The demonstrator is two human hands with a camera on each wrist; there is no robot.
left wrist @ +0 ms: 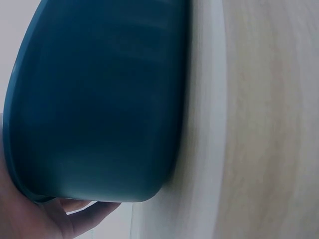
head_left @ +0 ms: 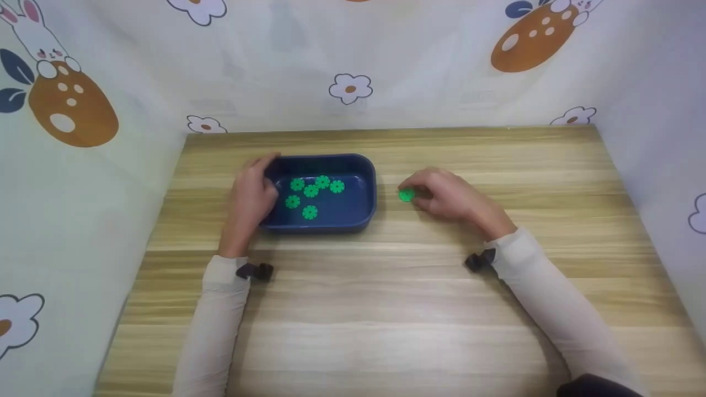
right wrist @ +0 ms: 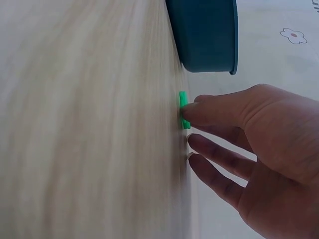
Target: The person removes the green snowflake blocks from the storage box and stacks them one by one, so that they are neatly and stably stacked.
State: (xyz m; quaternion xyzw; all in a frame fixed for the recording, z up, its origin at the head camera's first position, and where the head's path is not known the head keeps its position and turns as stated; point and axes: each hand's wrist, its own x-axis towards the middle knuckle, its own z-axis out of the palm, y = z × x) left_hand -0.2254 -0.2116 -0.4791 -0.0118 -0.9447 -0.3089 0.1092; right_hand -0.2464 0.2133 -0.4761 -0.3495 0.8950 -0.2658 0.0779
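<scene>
A dark blue rectangular plastic basin (head_left: pixel 353 218) stands on the table with several green notched plastic discs (head_left: pixel 310 212) lying flat on its bottom. My left hand (head_left: pixel 252 193) grips the basin's left end, thumb over the rim and fingers along the outside; the left wrist view shows the basin's outer wall (left wrist: pixel 99 114) close up. To the right of the basin, my right hand (head_left: pixel 449 196) pinches one green disc (head_left: pixel 406 195) between thumb and forefinger. In the right wrist view this disc (right wrist: pixel 183 99) is seen edge-on, low at the tabletop, with the other fingers spread beside it.
The wood-grain table (head_left: pixel 375 309) is bordered at the back and sides by a pale cloth (head_left: pixel 419 66) printed with flowers, carrots and rabbits. Dark wrist-camera mounts (head_left: pixel 256 271) sit on both sleeves. A dark object (head_left: pixel 595 386) shows at the lower right edge.
</scene>
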